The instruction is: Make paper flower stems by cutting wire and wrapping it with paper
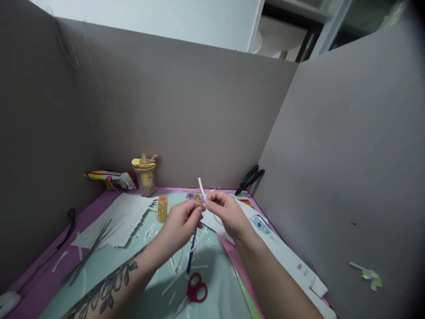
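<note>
Since the white strip (202, 188) is so narrow, fingertip control looks like pretty much the whole game here. It's up in the air over the worktop (222, 283), one end poking up and away past the fingertips, lower end tucked in where the two hands meet. The right hand (227, 212) has thumb and index pinching it near that lower end. The left hand (182, 219) comes in right beside it, thumb and index pressed together, but whatever might be between them is too small to make out.

For handling it well, imo a light pinch beats a hard squeeze, because a strip this thin probably creases easily. One hand anchoring while the other makes small adjustments seems the safer bet, and holding close to the working end should stop the free bit flopping about.

Might also be worth watching the clutter underneath: the blue pen (190, 258) runs up under the left hand (can't tell if it's gripped or just lying there), and the red-handled scissors (192, 292) sit below among loose scraps. Lifted clear like this, the strip is less likely to snag on any of it.
</note>
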### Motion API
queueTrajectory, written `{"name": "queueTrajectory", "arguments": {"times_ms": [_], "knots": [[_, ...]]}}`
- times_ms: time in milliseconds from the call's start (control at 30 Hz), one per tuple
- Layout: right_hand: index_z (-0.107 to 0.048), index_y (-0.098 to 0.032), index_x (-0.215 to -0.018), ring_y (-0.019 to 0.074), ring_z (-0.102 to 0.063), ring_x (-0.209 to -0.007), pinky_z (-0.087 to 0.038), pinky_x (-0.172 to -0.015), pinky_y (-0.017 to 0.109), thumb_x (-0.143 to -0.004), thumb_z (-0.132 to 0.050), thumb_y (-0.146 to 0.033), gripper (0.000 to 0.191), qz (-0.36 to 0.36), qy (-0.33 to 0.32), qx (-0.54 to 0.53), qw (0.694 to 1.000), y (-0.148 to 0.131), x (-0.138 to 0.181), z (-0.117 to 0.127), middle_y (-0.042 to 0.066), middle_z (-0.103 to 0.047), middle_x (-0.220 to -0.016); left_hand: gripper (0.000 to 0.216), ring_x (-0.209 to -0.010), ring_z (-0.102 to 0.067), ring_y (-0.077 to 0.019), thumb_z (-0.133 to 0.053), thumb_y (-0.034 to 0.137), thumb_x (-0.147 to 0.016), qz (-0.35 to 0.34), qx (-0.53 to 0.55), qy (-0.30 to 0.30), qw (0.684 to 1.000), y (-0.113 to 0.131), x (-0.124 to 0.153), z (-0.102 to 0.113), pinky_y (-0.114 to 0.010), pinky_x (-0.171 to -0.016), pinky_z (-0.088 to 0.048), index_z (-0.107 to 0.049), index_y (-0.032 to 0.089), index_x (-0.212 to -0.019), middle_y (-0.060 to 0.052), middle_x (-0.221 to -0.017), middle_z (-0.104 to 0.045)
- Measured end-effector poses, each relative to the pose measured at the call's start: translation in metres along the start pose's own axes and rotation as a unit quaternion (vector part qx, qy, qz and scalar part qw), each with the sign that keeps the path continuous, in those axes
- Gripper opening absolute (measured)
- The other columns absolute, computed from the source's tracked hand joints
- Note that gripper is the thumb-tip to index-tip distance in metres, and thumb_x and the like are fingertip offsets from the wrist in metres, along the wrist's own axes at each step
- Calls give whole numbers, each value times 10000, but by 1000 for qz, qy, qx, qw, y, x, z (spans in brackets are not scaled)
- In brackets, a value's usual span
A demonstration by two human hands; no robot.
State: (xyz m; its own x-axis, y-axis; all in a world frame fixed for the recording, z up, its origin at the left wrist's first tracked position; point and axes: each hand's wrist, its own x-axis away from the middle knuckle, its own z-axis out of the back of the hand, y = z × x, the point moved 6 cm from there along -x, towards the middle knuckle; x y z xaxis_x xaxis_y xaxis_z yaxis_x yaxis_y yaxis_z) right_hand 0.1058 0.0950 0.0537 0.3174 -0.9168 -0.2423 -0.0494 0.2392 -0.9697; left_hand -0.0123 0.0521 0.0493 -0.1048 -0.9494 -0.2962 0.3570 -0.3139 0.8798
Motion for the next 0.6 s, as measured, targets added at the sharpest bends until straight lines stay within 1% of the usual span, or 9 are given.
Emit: {"name": "queueTrajectory", "arguments": {"times_ms": [67,133,200,300,333,367,433,500,600], "knots": [[-559,-175,-717,130,-496,-664,-376,-647,265,-662,-657,-261,141,0,0,-19,1000,0,0,0,-10,-560,-687,235,-440,-470,-86,-417,327,-874,-2,-1,-4,1000,-1,0,-1,-203,-442,-368,-556,177,-758,12,-593,-588],[-558,-184,-799,135,-522,-687,-391,-671,271,-649,-662,-225,187,0,-1,-48,999,0,1,-1,-10,-572,-719,232,-433,-465,-84,-404,324,-879,1,5,-9,1000,-4,0,-2,-204,-442,-372,-548,174,-777,12,-595,-581],[-547,-201,-919,141,-547,-721,-407,-696,280,-623,-656,-158,319,1,-13,-91,996,1,1,-2,-9,-590,-769,235,-437,-471,-85,-385,326,-887,2,18,-13,1000,-7,-1,-4,-205,-443,-378,-543,172,-805,13,-604,-570],[-508,-239,-1091,146,-566,-770,-415,-727,287,-582,-585,-56,546,5,-24,-129,991,2,1,-1,-6,-620,-833,251,-459,-493,-92,-359,328,-896,-4,36,-15,999,-9,-2,-5,-205,-443,-387,-551,168,-876,14,-616,-551],[-519,-239,-1102,147,-567,-785,-413,-734,286,-570,-553,-40,568,7,-22,-124,992,3,1,-1,-2,-627,-848,257,-460,-493,-92,-357,329,-897,-4,39,-15,999,-10,-2,-5,-204,-443,-389,-556,166,-890,15,-615,-548],[-554,-229,-1071,150,-565,-797,-412,-741,287,-560,-525,-35,547,8,-21,-109,994,3,0,0,4,-633,-856,261,-455,-489,-90,-358,330,-896,-3,41,-16,999,-10,-2,-5,-204,-443,-390,-559,163,-896,15,-611,-546],[-630,-199,-926,159,-561,-818,-413,-758,293,-549,-488,-45,431,10,-19,-69,997,5,-1,1,18,-641,-860,262,-448,-482,-85,-364,330,-893,1,43,-16,999,-9,-1,-4,-203,-444,-394,-564,159,-890,15,-607,-548],[-656,-189,-835,164,-560,-834,-417,-773,299,-550,-471,-54,366,20,-20,-46,999,6,-2,1,23,-645,-861,256,-454,-490,-86,-371,326,-888,4,46,-19,999,-7,-1,-3,-203,-448,-401,-566,159,-888,14,-607,-553],[-662,-210,-897,153,-563,-840,-418,-790,300,-575,-475,-48,406,36,-31,-51,998,7,-2,0,6,-647,-862,243,-477,-517,-93,-389,321,-878,6,51,-26,998,-5,-1,-2,-205,-455,-414,-571,160,-875,11,-601,-558]]}}
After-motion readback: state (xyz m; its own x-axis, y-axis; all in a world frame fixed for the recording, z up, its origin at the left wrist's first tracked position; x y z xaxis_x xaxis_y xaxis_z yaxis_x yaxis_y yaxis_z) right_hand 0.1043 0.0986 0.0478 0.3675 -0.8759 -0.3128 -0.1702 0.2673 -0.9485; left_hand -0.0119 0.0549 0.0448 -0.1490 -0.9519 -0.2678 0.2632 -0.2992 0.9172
